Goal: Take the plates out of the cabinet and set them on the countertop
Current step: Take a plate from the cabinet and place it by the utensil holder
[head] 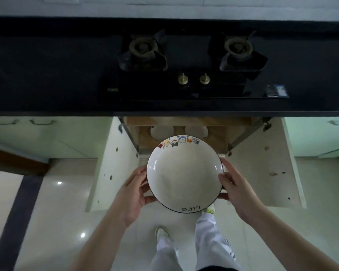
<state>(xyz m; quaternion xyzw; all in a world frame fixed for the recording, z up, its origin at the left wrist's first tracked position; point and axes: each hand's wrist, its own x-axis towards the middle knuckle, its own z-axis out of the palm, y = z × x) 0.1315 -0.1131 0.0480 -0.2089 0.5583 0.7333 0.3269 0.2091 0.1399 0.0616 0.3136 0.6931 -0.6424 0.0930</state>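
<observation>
I hold a white plate (184, 174) with a thin black rim, small coloured cartoon figures along its far edge and lettering at its near edge. My left hand (132, 194) grips its left rim and my right hand (237, 189) grips its right rim. The plate hangs level in front of the open cabinet (143, 137) under the black countertop (47, 75). Inside the cabinet, two more white dishes (161, 132) show partly behind the held plate.
A two-burner gas stove (188, 55) with two brass knobs is set into the countertop straight ahead. Both cabinet doors (114, 163) stand swung open to either side of my arms. Closed cabinet fronts flank them, and my legs and shoes stand on the glossy tiled floor below.
</observation>
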